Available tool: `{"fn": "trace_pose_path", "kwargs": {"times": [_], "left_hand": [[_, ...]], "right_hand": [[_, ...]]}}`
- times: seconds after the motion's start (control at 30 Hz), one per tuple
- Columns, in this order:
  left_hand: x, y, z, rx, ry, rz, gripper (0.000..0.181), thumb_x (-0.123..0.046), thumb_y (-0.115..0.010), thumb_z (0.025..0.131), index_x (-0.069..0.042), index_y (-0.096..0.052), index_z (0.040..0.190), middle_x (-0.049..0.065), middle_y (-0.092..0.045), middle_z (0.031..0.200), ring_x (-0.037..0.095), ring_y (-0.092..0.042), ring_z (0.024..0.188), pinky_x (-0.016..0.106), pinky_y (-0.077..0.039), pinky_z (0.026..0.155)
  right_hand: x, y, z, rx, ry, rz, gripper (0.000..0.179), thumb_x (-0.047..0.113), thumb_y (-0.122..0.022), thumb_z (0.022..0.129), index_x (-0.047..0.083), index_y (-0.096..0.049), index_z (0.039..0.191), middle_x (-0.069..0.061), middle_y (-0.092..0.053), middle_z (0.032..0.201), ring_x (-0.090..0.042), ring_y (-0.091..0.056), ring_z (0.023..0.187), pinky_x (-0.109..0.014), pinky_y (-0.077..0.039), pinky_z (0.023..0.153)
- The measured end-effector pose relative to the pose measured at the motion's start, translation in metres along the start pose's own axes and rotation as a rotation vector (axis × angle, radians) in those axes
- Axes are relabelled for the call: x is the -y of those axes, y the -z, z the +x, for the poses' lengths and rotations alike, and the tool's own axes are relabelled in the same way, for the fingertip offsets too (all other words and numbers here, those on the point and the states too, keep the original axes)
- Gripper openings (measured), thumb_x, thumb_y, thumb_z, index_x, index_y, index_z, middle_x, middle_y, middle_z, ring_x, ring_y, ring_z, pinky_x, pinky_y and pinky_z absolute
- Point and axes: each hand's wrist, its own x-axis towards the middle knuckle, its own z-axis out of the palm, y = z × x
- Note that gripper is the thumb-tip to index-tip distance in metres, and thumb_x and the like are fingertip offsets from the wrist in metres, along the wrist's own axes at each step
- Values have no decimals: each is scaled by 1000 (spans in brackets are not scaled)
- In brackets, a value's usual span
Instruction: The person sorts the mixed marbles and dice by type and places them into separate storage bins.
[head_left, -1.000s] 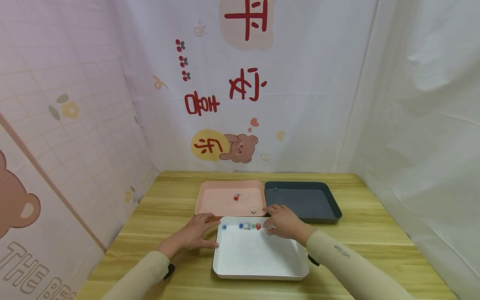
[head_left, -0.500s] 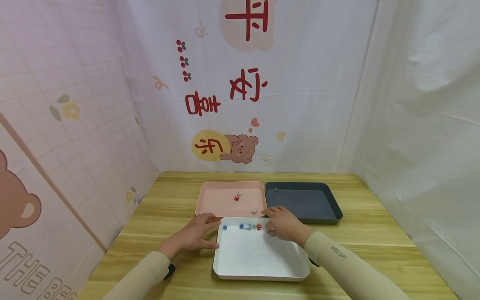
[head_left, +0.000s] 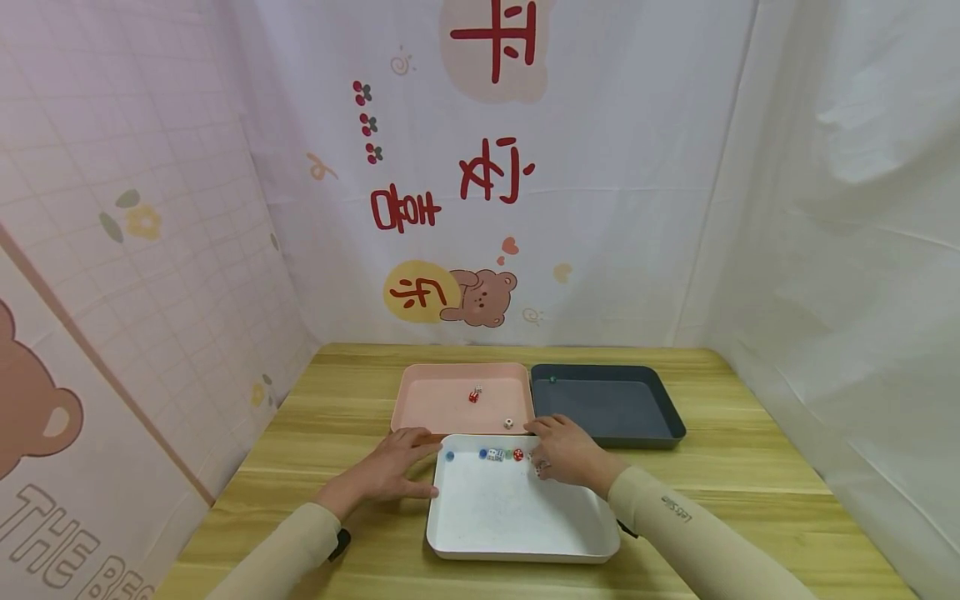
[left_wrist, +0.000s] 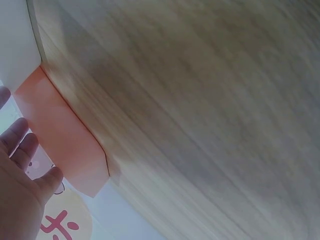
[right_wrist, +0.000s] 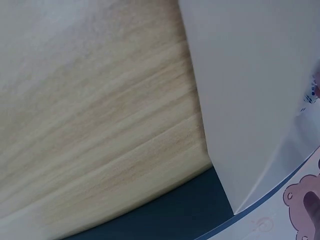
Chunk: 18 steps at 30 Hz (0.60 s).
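Note:
My right hand (head_left: 573, 450) is over the back right of a white tray (head_left: 517, 521). Its fingertips are at white dotted dice (head_left: 539, 470); whether they pinch one is hidden. Dice (right_wrist: 311, 95) and a bit of finger show at the right edge of the right wrist view. To the left of these dice, a red die (head_left: 518, 455), a pale green piece (head_left: 508, 455), white-and-blue dice (head_left: 495, 455) and a blue piece (head_left: 483, 454) stand in a row. Another blue piece (head_left: 450, 456) sits in the back left corner. My left hand (head_left: 386, 467), fingers spread, touches the white tray's left rim.
Behind the white tray, a pink tray (head_left: 435, 400) holds a red die (head_left: 474, 397) and white dice (head_left: 508, 423). Beside it, a dark blue tray (head_left: 607, 404) holds a small green piece (head_left: 553, 380). All stand on a wooden table (head_left: 322, 400) with curtains around.
My right fingertips have shifted slightly among the white dice, and the dice under them have moved a little towards me. The left hand stays at the tray's rim.

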Motion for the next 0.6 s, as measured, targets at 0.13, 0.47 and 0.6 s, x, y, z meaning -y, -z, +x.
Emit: {"fn": "trace_pose_path", "kwargs": {"times": [0.13,0.47,0.6], "left_hand": [[-1,0,0,2,5,-3,81,-62,-68,84,-11,-51,145,16,-37,149,36,-31,138,62,-24,110],[-3,2,0,1,4,-2,81,-59,-70,84,-9,-51,145,18,-38,149,37,-32,137,63,-24,110],[-3,2,0,-2,0,-5,81,-60,-69,84,-10,-51,145,18,-38,149,37,-32,138,62,-24,110]], "right_hand": [[-1,6,-1,-8,-19,88,8,36,-81,81,29,-78,84,-7,-54,142,-29,-44,135,-55,-32,111],[-8,16,1,-86,-34,193,8,30,-82,82,26,-80,88,-9,-55,140,-30,-45,133,-56,-33,110],[-10,19,2,-91,-37,223,9,30,-82,82,24,-80,89,-11,-54,141,-32,-45,134,-58,-32,110]]}}
